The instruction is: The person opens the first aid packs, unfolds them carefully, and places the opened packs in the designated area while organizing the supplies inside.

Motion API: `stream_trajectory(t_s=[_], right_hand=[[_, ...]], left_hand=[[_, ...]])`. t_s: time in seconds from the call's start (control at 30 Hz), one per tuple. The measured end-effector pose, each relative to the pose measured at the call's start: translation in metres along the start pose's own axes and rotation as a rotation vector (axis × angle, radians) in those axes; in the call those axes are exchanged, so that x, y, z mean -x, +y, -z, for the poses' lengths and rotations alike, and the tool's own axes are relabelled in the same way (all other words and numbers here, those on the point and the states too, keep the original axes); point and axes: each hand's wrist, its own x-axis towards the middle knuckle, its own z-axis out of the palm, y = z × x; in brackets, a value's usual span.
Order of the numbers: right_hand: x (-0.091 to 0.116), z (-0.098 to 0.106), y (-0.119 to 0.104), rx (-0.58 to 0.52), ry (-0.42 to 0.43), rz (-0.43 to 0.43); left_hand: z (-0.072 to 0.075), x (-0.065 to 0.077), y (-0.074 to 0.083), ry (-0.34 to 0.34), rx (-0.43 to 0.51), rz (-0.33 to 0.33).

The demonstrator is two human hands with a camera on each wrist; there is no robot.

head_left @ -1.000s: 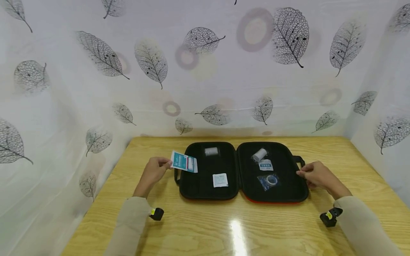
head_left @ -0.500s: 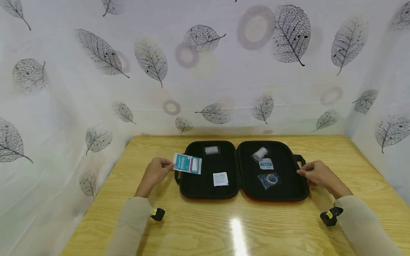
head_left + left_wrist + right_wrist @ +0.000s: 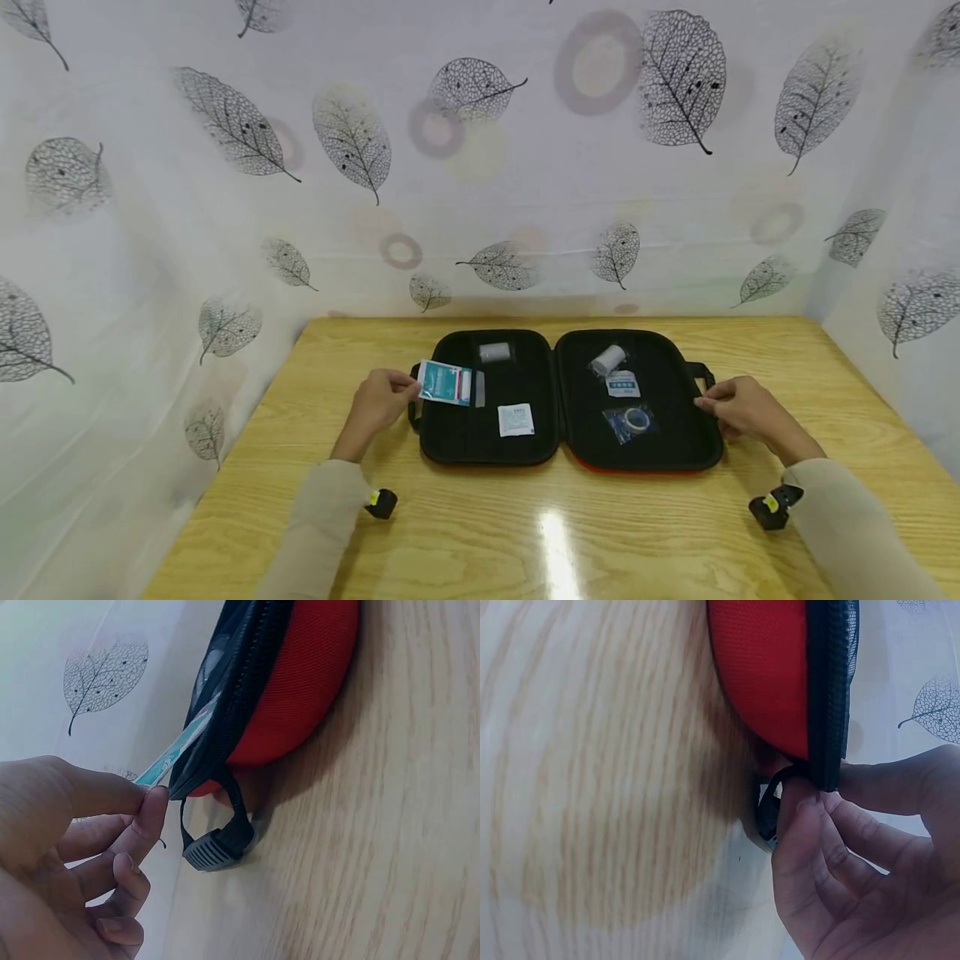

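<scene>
An unfolded case lies on the table, red outside and black inside, with a left half and a right half. My left hand pinches the near end of a flat teal-and-white packet over the left half. A dark strip crosses the packet's far end. In the left wrist view, the packet slants over the zipped edge, held between thumb and forefinger. My right hand grips the outer rim of the right half, beside its handle; in the right wrist view, thumb and fingers pinch the black edge.
The left half also holds a white roll and a white sachet. In the right half lie a wrapped white roll, a blue-and-white sachet and a tape roll in a clear bag. A leaf-patterned sheet hangs behind.
My left hand has moved a little to the right with the packet, whose far end has passed behind a dark strip in the left half. The right hand has stayed on the rim.
</scene>
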Motion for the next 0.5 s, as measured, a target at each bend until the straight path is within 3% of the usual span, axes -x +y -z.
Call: stream_trajectory(t_s=[0.5], right_hand=[[-0.0002,0.0006,-0.0015,0.018,0.009,0.004]], left_hand=[[-0.0064,0.001,0.0047,-0.002,0.001,-0.013]])
